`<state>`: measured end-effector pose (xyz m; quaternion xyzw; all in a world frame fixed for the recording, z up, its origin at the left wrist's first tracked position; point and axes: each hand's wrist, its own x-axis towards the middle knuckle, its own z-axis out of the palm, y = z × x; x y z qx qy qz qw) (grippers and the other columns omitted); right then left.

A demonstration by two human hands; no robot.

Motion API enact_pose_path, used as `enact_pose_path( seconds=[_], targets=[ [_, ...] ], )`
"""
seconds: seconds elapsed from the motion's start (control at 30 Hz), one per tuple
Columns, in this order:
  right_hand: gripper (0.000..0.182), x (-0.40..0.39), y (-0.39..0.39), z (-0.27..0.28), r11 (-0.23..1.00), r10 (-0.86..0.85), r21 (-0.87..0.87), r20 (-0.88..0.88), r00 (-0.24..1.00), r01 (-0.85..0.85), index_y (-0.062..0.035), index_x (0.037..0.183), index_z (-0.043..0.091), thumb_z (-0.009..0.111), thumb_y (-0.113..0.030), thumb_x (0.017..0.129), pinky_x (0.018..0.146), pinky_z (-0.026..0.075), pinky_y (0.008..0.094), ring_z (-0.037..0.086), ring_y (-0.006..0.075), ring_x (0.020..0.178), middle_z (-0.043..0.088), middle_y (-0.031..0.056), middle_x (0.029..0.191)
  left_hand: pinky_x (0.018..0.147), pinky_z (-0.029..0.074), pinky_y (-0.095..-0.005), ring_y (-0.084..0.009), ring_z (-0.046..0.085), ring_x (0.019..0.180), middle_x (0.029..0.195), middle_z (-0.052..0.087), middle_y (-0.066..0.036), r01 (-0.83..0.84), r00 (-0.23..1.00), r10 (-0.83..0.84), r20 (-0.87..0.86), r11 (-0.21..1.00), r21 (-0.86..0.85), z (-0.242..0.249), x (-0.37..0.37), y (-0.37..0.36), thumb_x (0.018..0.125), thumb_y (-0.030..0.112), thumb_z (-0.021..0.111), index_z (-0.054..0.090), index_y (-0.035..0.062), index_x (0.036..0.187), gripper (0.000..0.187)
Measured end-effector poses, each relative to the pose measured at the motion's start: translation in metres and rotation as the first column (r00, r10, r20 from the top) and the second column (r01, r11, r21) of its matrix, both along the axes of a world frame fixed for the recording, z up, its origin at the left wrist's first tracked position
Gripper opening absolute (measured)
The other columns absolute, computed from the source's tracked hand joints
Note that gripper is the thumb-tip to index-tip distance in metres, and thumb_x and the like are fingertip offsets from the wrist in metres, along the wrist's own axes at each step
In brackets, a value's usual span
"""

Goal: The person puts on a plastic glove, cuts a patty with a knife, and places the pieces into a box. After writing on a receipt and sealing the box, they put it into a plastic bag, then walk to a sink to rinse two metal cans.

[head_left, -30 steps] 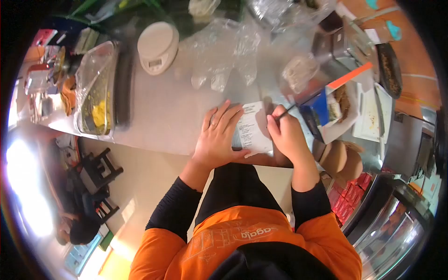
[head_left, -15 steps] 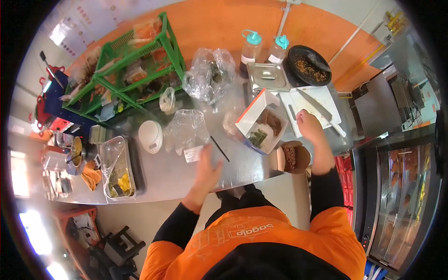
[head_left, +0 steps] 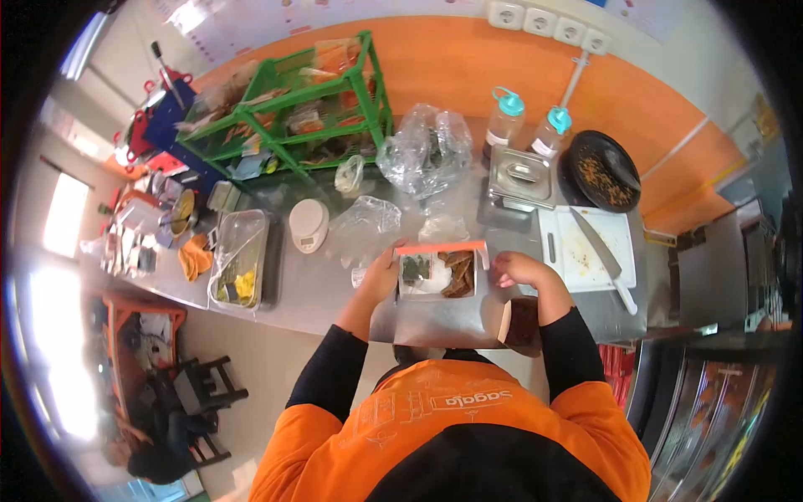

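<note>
So the left hand is right up against the left side of an open white rectangular cardboard food box with an orange-edged flap, though I can't tell if the fingers are really gripping it or just resting there. The right hand is just beside the box's right end with its fingers partly curled, and I can't make out whether there's anything in them. The box sits flat near the front edge of a shiny steel table, roughly between the two hands. Inside you've got some dark green stuff on the left, a white portion in the middle and brown pieces on the right. There's an open brown cardboard container close to the right forearm, partly hidden by it. Further right is a white rectangular cutting board with a long white-handled knife lying across it, handle toward the person. Over to the left, well apart from the box, there's a round-topped white digital scale.
</note>
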<state>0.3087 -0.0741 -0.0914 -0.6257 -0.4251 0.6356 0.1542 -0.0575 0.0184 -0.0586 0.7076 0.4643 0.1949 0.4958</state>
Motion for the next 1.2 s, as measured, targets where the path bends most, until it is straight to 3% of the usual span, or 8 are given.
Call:
enact_pose_path(
  seconds=[0.13,0.27,0.47,0.57,0.77,0.87,1.07,1.2],
  targets=[
    [0.063,-0.027,0.013,0.047,0.964,-0.256,-0.145,-0.28,0.925,0.223,-0.032,0.159,0.027,0.045,-0.057,0.104,0.08,0.06,0.0478,0.064,0.032,0.111,0.038,0.0222,0.151,0.106,0.043,-0.0343,-0.0231,0.058,0.125,0.139,0.06,-0.013,0.07,0.99,-0.037,0.135,0.966,-0.249,-0.003,-0.024,-0.014,0.091,0.005,0.046,0.038,0.0097,0.156,0.066],
    [0.079,-0.067,0.01,0.047,0.992,-0.086,-0.107,-0.156,0.984,0.07,-0.0243,0.162,0.011,0.048,-0.059,0.101,0.082,0.06,0.048,0.062,0.0324,0.111,0.046,0.0159,0.146,0.115,0.034,-0.033,-0.0182,0.044,0.141,0.156,0.044,-0.009,0.134,0.824,0.17,0.541,0.869,-0.477,-0.013,-0.021,-0.035,0.099,0.005,0.048,0.027,0.0062,0.16,0.065],
    [0.066,-0.065,0.03,0.059,0.973,-0.139,-0.206,-0.157,0.978,0.106,-0.0153,0.151,0.039,0.048,-0.056,0.1,0.083,0.059,0.0459,0.057,0.0321,0.117,0.052,0.0152,0.137,0.114,0.036,-0.0392,-0.0242,0.05,0.134,0.154,0.043,-0.014,-0.143,0.87,0.41,0.274,0.742,-0.655,-0.025,-0.02,-0.039,0.102,0.056,0.039,0.029,0.0012,0.157,0.079],
    [0.058,-0.061,0.035,0.069,0.946,-0.219,-0.261,-0.085,0.972,0.191,-0.0136,0.141,0.053,0.048,-0.053,0.099,0.081,0.059,0.0407,0.057,0.0274,0.106,0.053,0.0114,0.131,0.108,0.042,-0.04,-0.0268,0.054,0.128,0.144,0.053,-0.018,-0.271,0.858,0.503,0.107,0.619,-0.737,0.007,-0.012,-0.02,0.103,0.059,0.038,0.04,0.0018,0.153,0.076],
    [0.047,-0.062,0.029,0.032,0.985,-0.091,-0.148,-0.011,0.996,0.088,-0.0059,0.128,0.059,0.054,-0.043,0.1,0.086,0.058,0.0382,0.065,0.0188,0.098,0.068,0.0072,0.115,0.103,0.044,-0.0411,-0.0326,0.057,0.126,0.135,0.059,-0.025,-0.203,0.979,0.191,-0.071,0.872,-0.446,-0.019,-0.006,-0.017,0.1,0.062,0.042,0.055,-0.0108,0.135,0.082],
    [0.052,-0.067,0.026,0.032,0.975,-0.15,-0.164,-0.003,0.989,0.148,-0.0029,0.128,0.06,0.053,-0.047,0.1,0.087,0.058,0.0368,0.064,0.0196,0.103,0.066,0.0079,0.118,0.099,0.049,-0.0382,-0.0257,0.057,0.117,0.138,0.056,-0.017,-0.158,0.987,0.13,-0.092,0.866,-0.475,-0.052,-0.019,-0.012,0.1,0.059,0.048,0.052,-0.0012,0.141,0.073],
    [0.061,-0.071,0.028,0.059,0.957,-0.232,-0.197,-0.072,0.97,0.215,-0.0027,0.128,0.061,0.05,-0.056,0.1,0.087,0.059,0.0401,0.062,0.0224,0.104,0.064,0.0089,0.122,0.101,0.048,-0.0394,-0.0283,0.056,0.121,0.138,0.054,-0.017,-0.233,0.952,0.305,0.025,0.776,-0.587,0.033,-0.007,-0.022,0.101,0.055,0.051,0.042,-0.0001,0.148,0.073],
    [0.057,-0.067,0.033,0.057,0.928,-0.297,-0.255,-0.062,0.953,0.272,-0.0073,0.128,0.061,0.053,-0.056,0.099,0.084,0.06,0.0455,0.062,0.0247,0.105,0.062,0.0077,0.119,0.097,0.049,-0.0447,-0.0403,0.062,0.114,0.131,0.059,-0.029,-0.138,0.987,0.146,0.06,0.983,-0.125,0.032,-0.003,-0.033,0.097,0.039,0.06,0.047,-0.0035,0.142,0.064]
  ],
)
